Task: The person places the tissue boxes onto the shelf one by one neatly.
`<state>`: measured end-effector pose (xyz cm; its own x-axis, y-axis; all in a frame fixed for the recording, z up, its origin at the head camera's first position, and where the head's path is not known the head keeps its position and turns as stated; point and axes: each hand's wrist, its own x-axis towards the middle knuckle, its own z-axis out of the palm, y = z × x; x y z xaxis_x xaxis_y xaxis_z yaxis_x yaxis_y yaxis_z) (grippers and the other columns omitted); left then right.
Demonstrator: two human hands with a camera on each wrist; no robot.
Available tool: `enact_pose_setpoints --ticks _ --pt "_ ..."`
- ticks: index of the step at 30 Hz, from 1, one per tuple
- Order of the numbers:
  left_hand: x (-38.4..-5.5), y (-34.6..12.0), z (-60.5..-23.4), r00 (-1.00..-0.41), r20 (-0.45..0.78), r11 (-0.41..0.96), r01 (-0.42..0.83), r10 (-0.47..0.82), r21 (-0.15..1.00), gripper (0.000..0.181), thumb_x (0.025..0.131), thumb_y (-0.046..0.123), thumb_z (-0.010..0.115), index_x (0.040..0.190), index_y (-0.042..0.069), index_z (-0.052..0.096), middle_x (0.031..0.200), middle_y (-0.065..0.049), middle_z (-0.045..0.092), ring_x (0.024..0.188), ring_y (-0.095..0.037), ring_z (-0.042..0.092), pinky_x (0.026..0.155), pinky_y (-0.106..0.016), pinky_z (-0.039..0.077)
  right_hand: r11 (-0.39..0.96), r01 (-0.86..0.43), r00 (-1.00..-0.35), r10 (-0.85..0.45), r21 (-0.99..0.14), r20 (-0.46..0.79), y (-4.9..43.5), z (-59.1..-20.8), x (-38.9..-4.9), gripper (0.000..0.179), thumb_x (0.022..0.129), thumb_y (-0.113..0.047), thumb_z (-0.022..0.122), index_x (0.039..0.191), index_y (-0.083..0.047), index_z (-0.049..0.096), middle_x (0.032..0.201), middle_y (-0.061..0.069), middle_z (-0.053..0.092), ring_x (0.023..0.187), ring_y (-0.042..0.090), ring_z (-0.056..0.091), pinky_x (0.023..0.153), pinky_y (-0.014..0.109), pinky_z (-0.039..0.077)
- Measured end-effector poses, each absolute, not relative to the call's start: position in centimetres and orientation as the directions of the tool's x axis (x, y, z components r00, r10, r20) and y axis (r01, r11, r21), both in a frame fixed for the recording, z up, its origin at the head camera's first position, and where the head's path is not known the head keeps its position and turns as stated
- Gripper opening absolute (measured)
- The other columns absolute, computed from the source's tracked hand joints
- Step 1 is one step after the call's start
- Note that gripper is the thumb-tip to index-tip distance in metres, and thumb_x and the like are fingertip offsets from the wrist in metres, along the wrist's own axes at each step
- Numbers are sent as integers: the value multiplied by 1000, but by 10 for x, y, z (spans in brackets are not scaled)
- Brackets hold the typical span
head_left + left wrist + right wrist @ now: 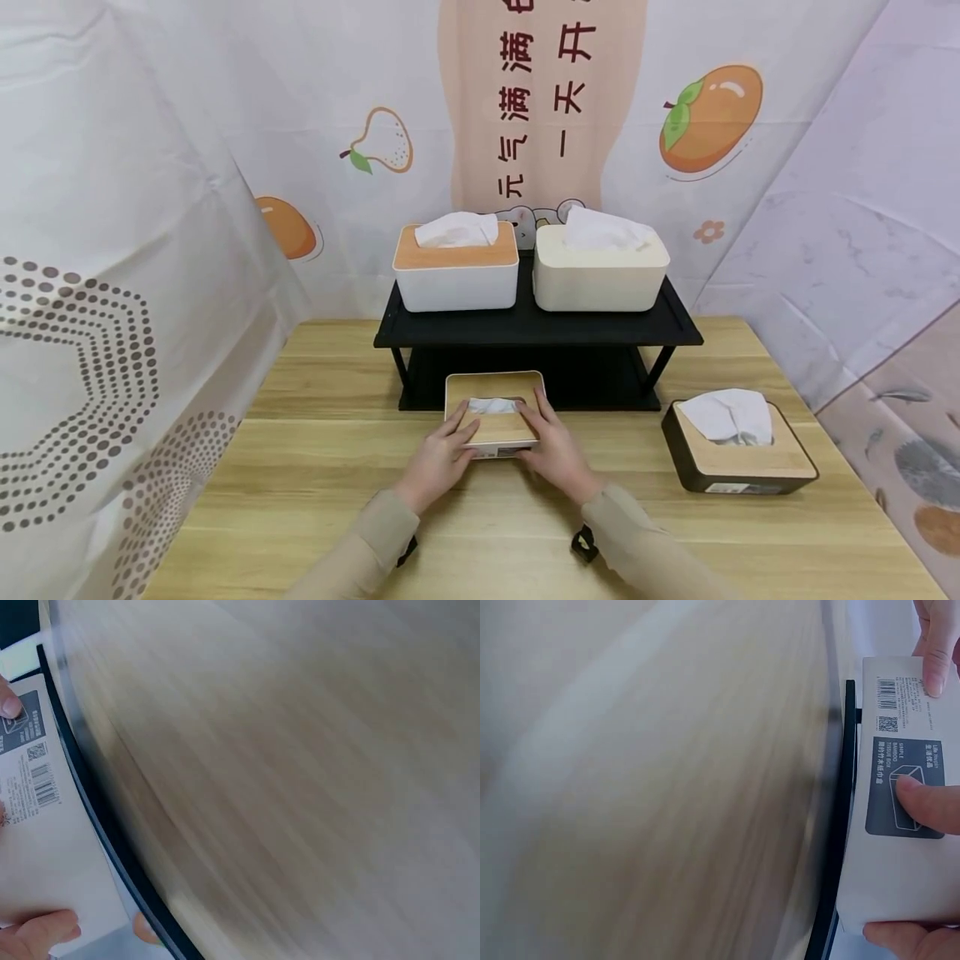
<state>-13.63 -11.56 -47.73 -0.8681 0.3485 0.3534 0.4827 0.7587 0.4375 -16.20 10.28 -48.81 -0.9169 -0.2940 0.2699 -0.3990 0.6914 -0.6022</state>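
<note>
A white tissue box (489, 383) with a wooden lid and a tissue in its slot is held between both hands at the front of the black rack. My left hand (438, 460) grips its near left corner, and my right hand (558, 448) grips the near right one. Fingers of both hands reach onto the lid, while the thumbs press the front side. Seen in the right wrist view, the right thumb (922, 804) lies on the grey printed label (885, 780), and the left thumb (934, 675) is beside the barcode.
On the top shelf of the black rack (525, 329) stand a white tissue box with a wooden lid (459, 287) and a cream tissue box (597, 289). A dark tissue box (750, 462) sits on the wooden table (300, 492) at right. Printed cloth (285, 92) hangs behind.
</note>
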Motion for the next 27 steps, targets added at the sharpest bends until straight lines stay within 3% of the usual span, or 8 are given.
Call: enact_pose_setpoints --ticks 19,27 --pt "-148 -146 -492 -891 347 757 437 292 486 47 83 16 73 126 4 61 144 -19 44 117 -34 57 86 -38 53 714 -368 -928 -325 -596 184 70 -488 -178 73 69 -11 84 135 -8 52 152 25 26 117 42 54 82 45 53" --pt "-159 -150 -489 -903 322 758 417 284 502 47 84 15 72 127 3 60 145 -18 43 120 -34 54 90 -40 51 684 -402 -913 -348 -609 211 68 -490 -188 72 71 -5 82 135 -7 52 153 24 24 127 41 45 90 44 50"
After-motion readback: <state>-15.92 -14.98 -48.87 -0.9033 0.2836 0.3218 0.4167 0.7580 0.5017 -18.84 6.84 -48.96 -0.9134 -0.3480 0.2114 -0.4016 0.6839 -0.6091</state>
